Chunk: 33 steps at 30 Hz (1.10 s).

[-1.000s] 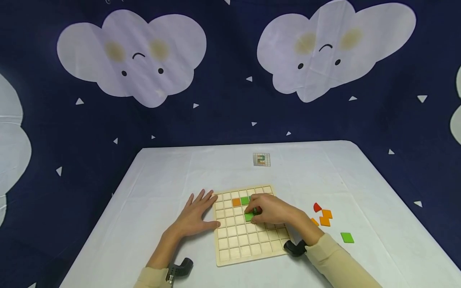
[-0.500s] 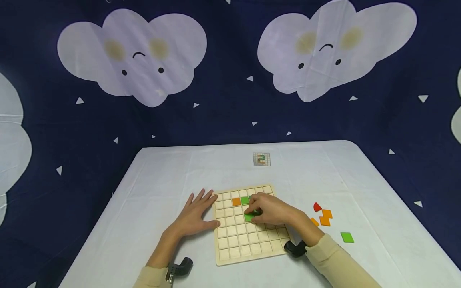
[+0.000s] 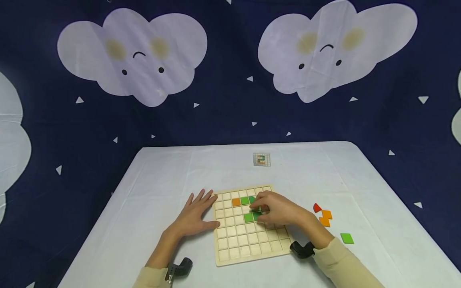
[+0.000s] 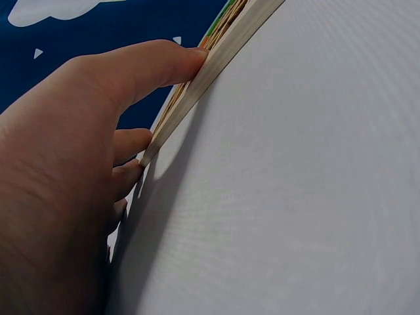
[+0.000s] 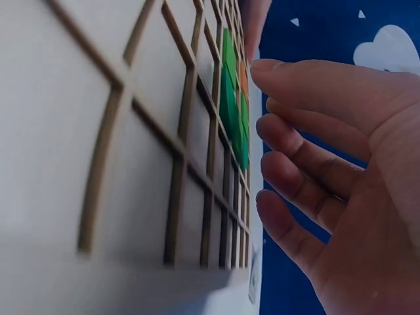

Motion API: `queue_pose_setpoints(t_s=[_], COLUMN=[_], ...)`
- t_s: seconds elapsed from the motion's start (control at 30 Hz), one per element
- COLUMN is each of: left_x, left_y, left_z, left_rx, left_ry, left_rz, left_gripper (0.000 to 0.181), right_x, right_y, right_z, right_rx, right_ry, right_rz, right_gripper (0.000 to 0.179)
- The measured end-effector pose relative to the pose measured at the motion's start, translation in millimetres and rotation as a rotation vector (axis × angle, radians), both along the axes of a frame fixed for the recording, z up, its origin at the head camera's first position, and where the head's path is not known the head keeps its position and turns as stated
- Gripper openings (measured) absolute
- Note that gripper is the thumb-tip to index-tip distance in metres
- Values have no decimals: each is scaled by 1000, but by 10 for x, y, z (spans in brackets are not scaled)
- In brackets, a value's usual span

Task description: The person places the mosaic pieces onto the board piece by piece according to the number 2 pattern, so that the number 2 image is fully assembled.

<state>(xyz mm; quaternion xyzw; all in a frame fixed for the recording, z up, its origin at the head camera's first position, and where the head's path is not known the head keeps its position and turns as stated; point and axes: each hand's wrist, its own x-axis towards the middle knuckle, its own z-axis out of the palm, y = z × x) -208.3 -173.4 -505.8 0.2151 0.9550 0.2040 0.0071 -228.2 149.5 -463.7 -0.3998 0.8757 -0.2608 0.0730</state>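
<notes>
A wooden grid board [image 3: 230, 262] lies on the white table. On it sit an orange square tile [image 3: 235, 202], a light green tile [image 3: 244, 201] and, lower down, another light green tile [image 3: 248, 218]. Dark green pieces [image 5: 228, 108] join the light green ones, partly behind my right hand in the head view. My right hand [image 3: 280, 210] hovers just over them, fingers loosely bent, nothing between thumb and fingertips in the right wrist view. Fingers spread, my left hand [image 3: 194, 218] touches the board's left edge; its thumb [image 4: 190, 63] rests on the rim in the left wrist view.
Right of the board lie a red rounded piece [image 3: 317, 207], a few orange pieces [image 3: 325, 222] and a light green square [image 3: 347, 238]. A small patterned card [image 3: 261, 159] lies behind the board. A dark blue cloth with clouds [image 3: 230, 80] hangs behind the table.
My right hand has shifted slightly right and its fingers have come away from the tiles, uncovering dark green pieces beside the light green ones. My left hand has stayed in place.
</notes>
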Motion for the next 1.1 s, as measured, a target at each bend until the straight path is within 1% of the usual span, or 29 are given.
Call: queue_pose_setpoints(t_s=[0.2,0.4,0.6,0.7,0.93,1.1], left_x=[7,14,23,27,26,22], left_y=[-12,-9,2,6,5,6], left_z=[-6,8,31,40,37,24], left_rx=[-4,-6,0,3,-5,0], left_ry=[7,2,-6,-9,-11,-12], left_rz=[-3,-1,3,4,4,8], left_gripper=[93,93,92,92,92,92], right_x=[14,36,66,72,74,95], right_y=[165,351,553,669,918,1073], right_z=[9,12,23,7,-29,-54], right_rx=[-33,-19,-43,-52,-46,-40], right_ry=[-8,-3,-43,-45,-15,-25], right_rz=[-32,-84,-145,-171,-241,-297], right_gripper=[30,29,28,28,30,29])
